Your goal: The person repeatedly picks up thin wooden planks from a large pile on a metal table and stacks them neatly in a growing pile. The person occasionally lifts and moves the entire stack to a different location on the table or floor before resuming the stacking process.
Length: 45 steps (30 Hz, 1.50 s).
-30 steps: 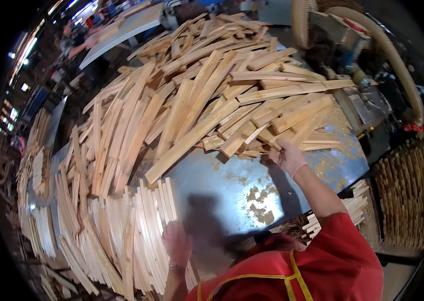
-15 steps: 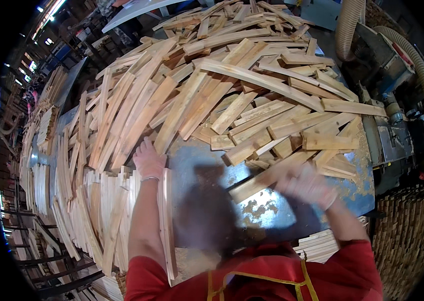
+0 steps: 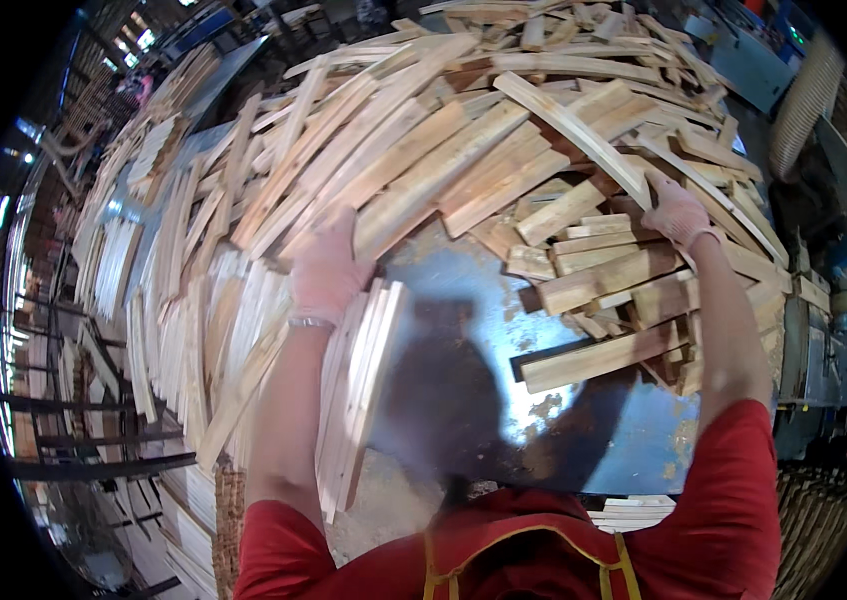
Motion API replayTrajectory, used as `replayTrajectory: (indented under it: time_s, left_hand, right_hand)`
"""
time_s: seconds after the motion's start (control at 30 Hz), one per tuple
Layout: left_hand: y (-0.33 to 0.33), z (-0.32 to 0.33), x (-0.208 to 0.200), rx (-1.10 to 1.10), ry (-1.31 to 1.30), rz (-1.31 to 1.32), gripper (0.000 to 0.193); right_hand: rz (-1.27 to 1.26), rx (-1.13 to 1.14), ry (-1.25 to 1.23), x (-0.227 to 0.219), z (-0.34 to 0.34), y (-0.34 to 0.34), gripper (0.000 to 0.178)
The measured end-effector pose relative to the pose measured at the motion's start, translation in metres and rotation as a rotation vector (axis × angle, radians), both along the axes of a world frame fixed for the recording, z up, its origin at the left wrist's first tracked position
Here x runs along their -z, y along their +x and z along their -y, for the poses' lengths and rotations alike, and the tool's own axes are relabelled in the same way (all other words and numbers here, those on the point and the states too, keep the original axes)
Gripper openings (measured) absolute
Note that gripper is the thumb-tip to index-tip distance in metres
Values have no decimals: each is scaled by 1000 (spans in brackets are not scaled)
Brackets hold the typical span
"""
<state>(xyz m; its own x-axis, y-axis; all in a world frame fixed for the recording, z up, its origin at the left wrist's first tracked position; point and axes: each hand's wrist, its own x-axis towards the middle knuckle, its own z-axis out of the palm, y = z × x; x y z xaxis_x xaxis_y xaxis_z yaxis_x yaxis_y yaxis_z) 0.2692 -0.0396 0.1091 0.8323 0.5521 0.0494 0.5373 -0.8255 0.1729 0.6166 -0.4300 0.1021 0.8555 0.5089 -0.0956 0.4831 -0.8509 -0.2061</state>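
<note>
- The worktop (image 3: 443, 270) is blue-grey metal, flecked with sawdust, with a bright glare and a dark shadow across it
- A heap of loose boards (image 3: 503, 175) covers its far part, and pale strips (image 3: 358, 390) lie side by side at the left
- The right grip (image 3: 681, 215) is closed on the near end of a long board (image 3: 573, 138), slanting over the heap
- The left grip (image 3: 328, 275) is where heap and strips meet; I cannot tell whether it holds anything
- Open metal runs between strips and heap
- Strips overhang the near edge; a machine (image 3: 828, 365) stands beyond the right edge
</note>
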Motion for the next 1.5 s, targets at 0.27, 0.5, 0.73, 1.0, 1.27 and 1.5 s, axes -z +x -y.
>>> replayTrajectory:
  time_s: [0.27, 0.5, 0.73, 1.0, 1.27, 1.5]
  left_hand:
    - [-250, 146, 122, -182, -1280, 127, 72]
    - [-336, 164, 114, -76, -947, -81, 67]
    - [-331, 134, 118, 159, -84, -59, 80]
    - [-276, 160, 90, 250, -98, 73, 80]
    - [-160, 211, 79, 529, -263, -36, 92]
    - [-182, 237, 130, 437, -225, -543, 107]
  right_hand:
    - [-907, 124, 626, 33, 11, -289, 62]
    - [-965, -65, 310, 114, -75, -506, 82]
    - [-1147, -308, 463, 127, -143, -458, 70]
    - [-1162, 937, 1882, 115, -13, -332, 27]
    - [-1046, 91, 821, 143, 1, -479, 34]
    - [105, 840, 658, 162, 206, -344, 36]
